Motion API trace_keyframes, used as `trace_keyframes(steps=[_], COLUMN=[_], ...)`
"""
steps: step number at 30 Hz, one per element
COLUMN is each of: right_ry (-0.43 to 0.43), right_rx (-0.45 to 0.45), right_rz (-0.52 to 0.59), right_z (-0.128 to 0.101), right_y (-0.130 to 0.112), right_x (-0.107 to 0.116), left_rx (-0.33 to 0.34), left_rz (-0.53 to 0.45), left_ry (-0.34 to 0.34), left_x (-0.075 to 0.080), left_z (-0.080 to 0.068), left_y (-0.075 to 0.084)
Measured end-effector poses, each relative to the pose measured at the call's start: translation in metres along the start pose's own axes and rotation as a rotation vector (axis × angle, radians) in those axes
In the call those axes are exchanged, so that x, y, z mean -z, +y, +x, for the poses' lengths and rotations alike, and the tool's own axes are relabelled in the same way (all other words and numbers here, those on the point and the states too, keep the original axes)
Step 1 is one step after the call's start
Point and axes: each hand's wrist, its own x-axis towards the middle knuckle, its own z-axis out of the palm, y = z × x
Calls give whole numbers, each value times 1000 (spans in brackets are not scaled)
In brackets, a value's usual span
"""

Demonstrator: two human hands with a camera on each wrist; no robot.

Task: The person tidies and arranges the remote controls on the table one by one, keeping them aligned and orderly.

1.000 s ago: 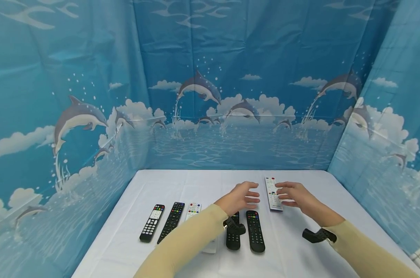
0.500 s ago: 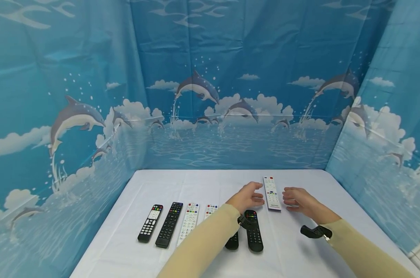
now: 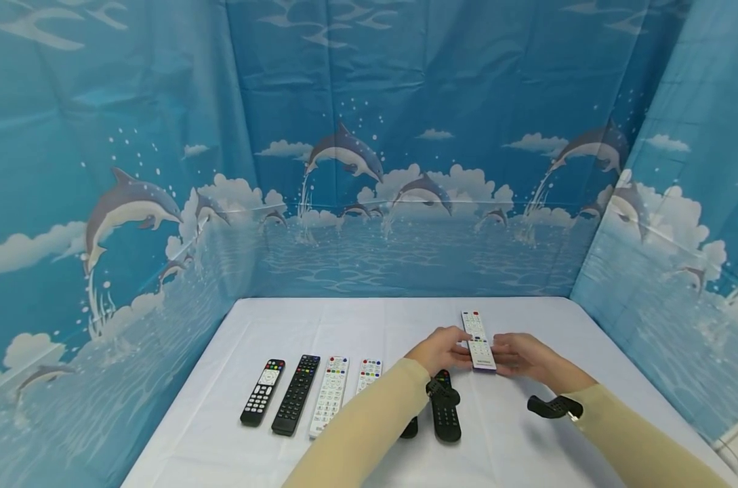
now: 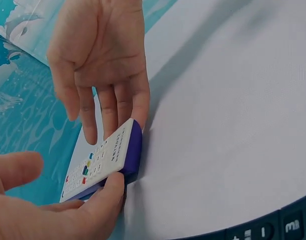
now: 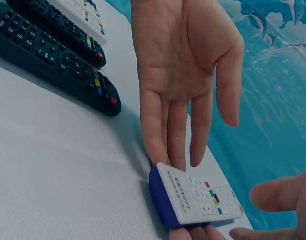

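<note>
Blue printed sheeting, dolphins and clouds, hangs as three backdrop panels (image 3: 161,169) around the work area. One desk (image 3: 283,325), covered in smooth white cloth with faint creases. Two sleeves, tan, each with a black wrist mount. Seven flat slab-shaped remotes counted: two black (image 3: 263,392) at far left, two white (image 3: 330,395) beside them, two black (image 3: 444,413) partly under the left forearm, and one white remote with a purple underside (image 3: 479,342), lying on the desk toward the back right, between the hands. Left hand (image 3: 443,349) touches its left edge, right hand (image 3: 518,355) its right edge; fingers nearly straight, fingertips pinching the near end from both sides.
</note>
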Motion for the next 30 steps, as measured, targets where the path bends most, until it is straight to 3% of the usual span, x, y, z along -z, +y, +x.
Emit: trace_keyframes(steps=[7,16,30], right_ry=[-41,-116,-88], right_rx=[19,81,96], right_rz=[52,63,10], right_z=[0,-7,-12], right_y=[9,5,4], right_x=[-2,-4,-4], left_rx=[-4,-37,-52], left_rz=[68,112,127], left_ry=[80,95,101], left_x=[1,3,0], left_z=[-3,3,-9], left_y=[-2,-5,-4])
